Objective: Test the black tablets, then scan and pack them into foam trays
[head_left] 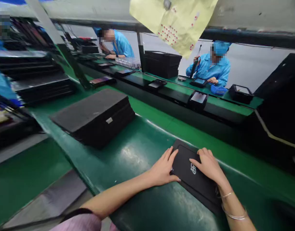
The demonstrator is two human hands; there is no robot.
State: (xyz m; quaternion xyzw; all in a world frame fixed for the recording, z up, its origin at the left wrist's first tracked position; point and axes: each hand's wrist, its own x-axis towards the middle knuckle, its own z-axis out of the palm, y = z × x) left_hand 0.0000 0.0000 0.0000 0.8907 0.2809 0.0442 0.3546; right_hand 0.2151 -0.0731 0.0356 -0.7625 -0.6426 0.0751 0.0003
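A flat black tablet case with a pale logo on its face lies on the green bench in front of me. My left hand grips its left end, the thumb along the near edge and the fingers over the top toward the far side. On the far right side, my right hand holds the case, fingers curled at the edge and thumb on the face near the logo. Whatever lies under the case is hidden.
A stack of black foam sheets stands on the green bench to the left. Beyond it, a conveyor line carries several tablets, one in a black case. Two co-workers in blue sit opposite. Yellow paper hangs overhead.
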